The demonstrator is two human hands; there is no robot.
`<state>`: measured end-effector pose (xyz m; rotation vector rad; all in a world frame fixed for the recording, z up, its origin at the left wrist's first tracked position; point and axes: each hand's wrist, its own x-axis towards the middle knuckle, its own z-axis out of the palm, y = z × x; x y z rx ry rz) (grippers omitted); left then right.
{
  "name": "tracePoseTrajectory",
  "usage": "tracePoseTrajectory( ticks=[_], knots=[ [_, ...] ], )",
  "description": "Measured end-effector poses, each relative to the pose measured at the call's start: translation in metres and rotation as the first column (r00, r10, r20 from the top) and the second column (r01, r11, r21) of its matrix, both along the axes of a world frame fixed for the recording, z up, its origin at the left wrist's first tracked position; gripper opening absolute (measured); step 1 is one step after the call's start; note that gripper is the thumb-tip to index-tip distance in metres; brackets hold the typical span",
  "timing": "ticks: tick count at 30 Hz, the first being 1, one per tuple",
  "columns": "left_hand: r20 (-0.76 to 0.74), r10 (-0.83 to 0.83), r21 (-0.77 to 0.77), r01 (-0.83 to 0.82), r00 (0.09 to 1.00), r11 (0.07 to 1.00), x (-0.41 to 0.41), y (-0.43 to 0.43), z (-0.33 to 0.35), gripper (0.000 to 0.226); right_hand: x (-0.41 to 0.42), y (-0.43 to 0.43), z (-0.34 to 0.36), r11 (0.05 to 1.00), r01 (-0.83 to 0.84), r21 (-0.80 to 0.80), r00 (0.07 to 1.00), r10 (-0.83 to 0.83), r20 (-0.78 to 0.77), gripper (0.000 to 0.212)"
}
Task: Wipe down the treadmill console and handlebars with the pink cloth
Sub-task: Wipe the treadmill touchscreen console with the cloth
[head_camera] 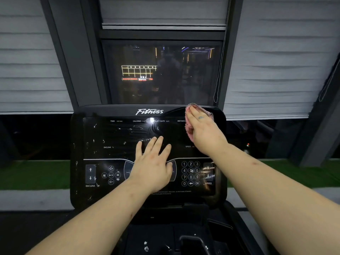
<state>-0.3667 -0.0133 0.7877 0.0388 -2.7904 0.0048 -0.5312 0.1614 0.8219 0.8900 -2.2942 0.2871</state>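
The right hand (pixel 204 129) hides most of the pink cloth (pixel 189 132), the left hand (pixel 152 166) some console (pixel 114 137) buttons.

Right hand (pixel 204 130) on cloth (pixel 189 128) at upper right corner of console (pixel 114 137); left hand (pixel 153 165) flat on its centre

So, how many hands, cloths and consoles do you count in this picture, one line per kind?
Hands: 2 (left hand flat on the console, right hand pressing the cloth)
Pink cloth: 1
Console: 1
Total: 4
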Motion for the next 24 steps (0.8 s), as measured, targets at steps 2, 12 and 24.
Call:
tracePoseTrajectory(
  ticks=[2, 12, 24],
  knots=[
    [0.015, 0.005, -0.001, -0.005, 1.0, 1.0, 0.001, -0.002, -0.001, 0.062, 0.006, -0.001, -0.008, 0.999, 0.02, 0.025, 1.0, -0.021, 0.011, 0.073],
    [0.07, 0.009, -0.016, -0.008, 0.997, 1.0, 0.002, -0.003, -0.001, 0.061, 0.06, 0.026, -0.113, 0.995, -0.021, 0.094, 0.999, 0.017, 0.041, 0.092],
    [0.084, 0.006, -0.019, -0.005, 0.996, 1.0, 0.002, -0.005, 0.0, 0.06, 0.096, 0.076, -0.176, 0.954, -0.188, 0.233, 0.977, 0.158, 0.141, 0.09]
  ],
)
